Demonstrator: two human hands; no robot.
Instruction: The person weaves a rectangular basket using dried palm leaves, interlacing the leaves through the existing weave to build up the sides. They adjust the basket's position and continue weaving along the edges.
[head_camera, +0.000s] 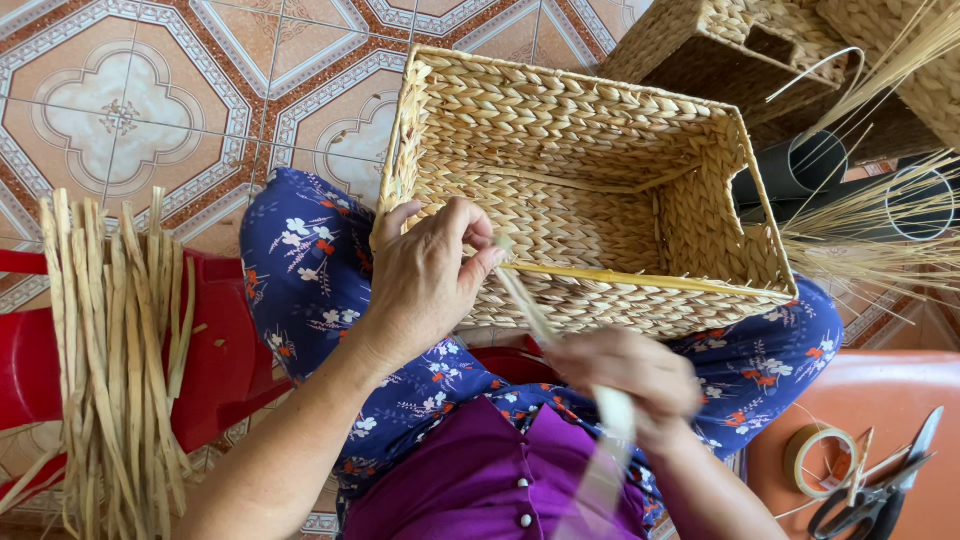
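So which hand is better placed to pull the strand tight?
Probably the right hand: it already grips the loose strand below the basket, while the left hand pins it at the rim.

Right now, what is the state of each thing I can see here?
Woven basket: open side up, resting on the lap.
Left hand: gripping the basket rim.
Right hand: blurred, pulling a pale strand.
Scissors: lying slightly open.
Tape roll: lying flat.
Fibre bundle: loose, draped over the red stool.

No packages, labels, signs or screens are seen anywhere in the view.
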